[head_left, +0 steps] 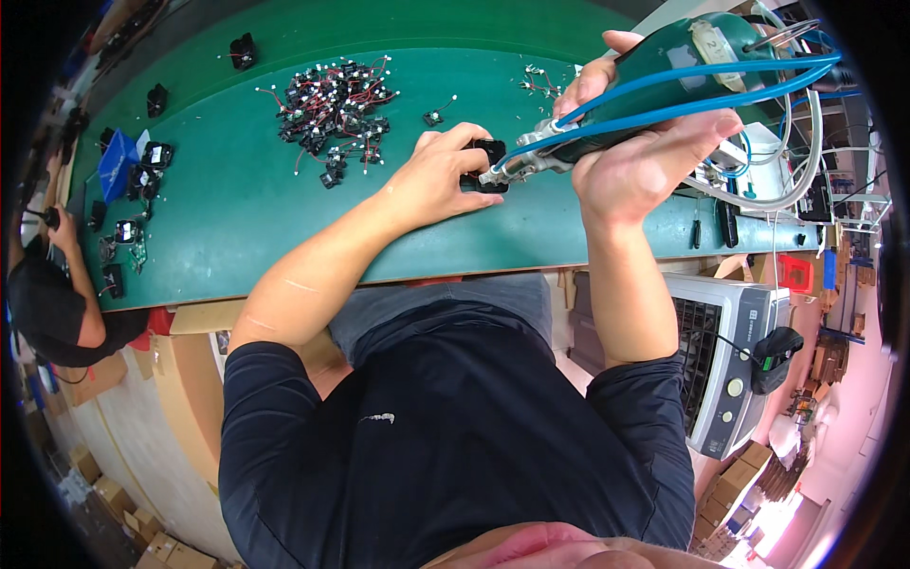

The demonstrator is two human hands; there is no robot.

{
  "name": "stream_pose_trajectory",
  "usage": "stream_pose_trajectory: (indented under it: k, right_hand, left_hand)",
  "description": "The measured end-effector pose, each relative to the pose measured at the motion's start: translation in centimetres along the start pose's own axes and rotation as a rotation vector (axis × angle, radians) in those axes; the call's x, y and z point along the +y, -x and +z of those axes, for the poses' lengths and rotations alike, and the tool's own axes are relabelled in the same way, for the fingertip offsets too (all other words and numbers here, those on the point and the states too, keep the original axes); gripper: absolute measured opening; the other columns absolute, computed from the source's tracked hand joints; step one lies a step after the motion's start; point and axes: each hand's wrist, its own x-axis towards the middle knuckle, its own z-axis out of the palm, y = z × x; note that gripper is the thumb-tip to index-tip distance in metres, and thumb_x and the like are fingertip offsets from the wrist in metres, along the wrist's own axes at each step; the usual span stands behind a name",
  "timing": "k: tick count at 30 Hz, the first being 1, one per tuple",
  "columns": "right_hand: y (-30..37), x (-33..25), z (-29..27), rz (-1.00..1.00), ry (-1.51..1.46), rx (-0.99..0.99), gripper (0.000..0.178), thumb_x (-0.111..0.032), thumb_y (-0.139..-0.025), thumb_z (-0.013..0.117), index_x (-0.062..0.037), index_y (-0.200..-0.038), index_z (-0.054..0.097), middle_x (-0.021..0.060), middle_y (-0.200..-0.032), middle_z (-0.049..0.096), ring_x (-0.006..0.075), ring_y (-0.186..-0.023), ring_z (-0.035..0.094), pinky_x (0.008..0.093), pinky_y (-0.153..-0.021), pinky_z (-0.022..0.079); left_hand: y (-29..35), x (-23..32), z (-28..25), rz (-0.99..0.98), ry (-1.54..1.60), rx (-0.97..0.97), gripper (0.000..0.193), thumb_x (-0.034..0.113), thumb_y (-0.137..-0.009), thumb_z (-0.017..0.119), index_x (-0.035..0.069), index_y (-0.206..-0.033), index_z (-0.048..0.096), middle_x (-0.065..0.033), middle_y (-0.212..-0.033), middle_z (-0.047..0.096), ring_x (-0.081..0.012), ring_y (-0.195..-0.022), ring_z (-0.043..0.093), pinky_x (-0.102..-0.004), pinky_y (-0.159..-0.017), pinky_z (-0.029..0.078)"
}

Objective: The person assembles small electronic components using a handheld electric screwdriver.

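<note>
Steadying a small black part (492, 149) on the green counter (227, 213): one left hand (436, 175), pinching, fingers at the part's 12 o'clock end and thumb at its 6 o'clock end. Clock face laid with 12 toward the counter's far side, away from the person.

Black part: lies at 3 o'clock from the left hand's palm, within the grip; long axis appears to run 12 to 6, though its middle is partly hidden by a metal tip.

Green tool (664, 81), one, with blue hoses (701, 74): its metal tip is at the black part, contact not certain; body slants from there toward 2 o'clock, crossing the part's axis.

Right hand (624, 180), one: closed round the tool's body, fingers on the far side, thumb stretched toward 2 o'clock; set at 3 o'clock from the part, farther from it than the left.

Also listed: heap of wired black parts (336, 104), at 10 o'clock from the left hand; single wired part (433, 118), at 12, apart from the heap
</note>
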Motion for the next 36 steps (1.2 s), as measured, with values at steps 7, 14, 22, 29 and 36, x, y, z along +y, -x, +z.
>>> stream_pose_trajectory:
  k: [7, 14, 22, 29, 36]
  right_hand:
    - [-0.33, 0.00, -0.06, -0.010, -0.041, -0.004, 0.115, -0.097, -0.083, 0.016, 0.0031, -0.122, 0.057, 0.0114, -0.074, 0.058, 0.0218, -0.062, 0.055, 0.0326, -0.059, 0.049]
    - [-0.09, -0.16, 0.21, 0.017, -0.016, 0.004, 0.115, -0.098, -0.082, 0.016, 0.0030, -0.122, 0.056, 0.0113, -0.074, 0.058, 0.0219, -0.061, 0.056, 0.0324, -0.058, 0.049]
    - [-0.20, 0.00, 0.11, -0.017, 0.033, -0.010, 0.114, -0.097, -0.082, 0.018, 0.0034, -0.122, 0.056, 0.0117, -0.071, 0.058, 0.0219, -0.059, 0.057, 0.0313, -0.056, 0.049]
    - [-0.27, -0.14, 0.33, -0.004, 0.078, 0.007, 0.114, -0.097, -0.083, 0.017, 0.0030, -0.121, 0.056, 0.0118, -0.071, 0.058, 0.0221, -0.059, 0.057, 0.0313, -0.055, 0.048]
    - [0.16, 0.73, 0.60, 0.020, -0.038, 0.051, 0.113, -0.098, -0.082, 0.016, 0.0018, -0.115, 0.057, 0.0107, -0.070, 0.057, 0.0223, -0.058, 0.056, 0.0328, -0.054, 0.048]
  left_hand:
    - [-0.04, -0.02, -0.06, -0.013, 0.000, -0.008, 0.038, 0.031, -0.076, 0.089, 0.014, -0.107, 0.074, -0.0083, -0.129, 0.059, -0.0290, -0.113, 0.060, -0.0400, -0.098, 0.041]
    - [-0.09, -0.07, -0.03, -0.003, 0.001, 0.005, 0.038, 0.031, -0.074, 0.090, 0.009, -0.097, 0.069, -0.0098, -0.127, 0.060, -0.0299, -0.112, 0.060, -0.0403, -0.097, 0.042]
    - [-0.05, 0.02, -0.02, 0.008, 0.000, 0.009, 0.038, 0.031, -0.075, 0.090, 0.009, -0.098, 0.070, -0.0102, -0.126, 0.060, -0.0303, -0.114, 0.060, -0.0406, -0.096, 0.042]
    - [-0.15, 0.22, -0.27, -0.006, 0.008, -0.001, 0.037, 0.031, -0.076, 0.089, 0.008, -0.097, 0.070, -0.0106, -0.127, 0.060, -0.0306, -0.114, 0.059, -0.0407, -0.097, 0.042]
    - [-0.20, 0.14, -0.23, -0.007, 0.015, -0.015, 0.035, 0.030, -0.076, 0.089, 0.008, -0.096, 0.070, -0.0099, -0.126, 0.061, -0.0310, -0.116, 0.059, -0.0408, -0.097, 0.043]
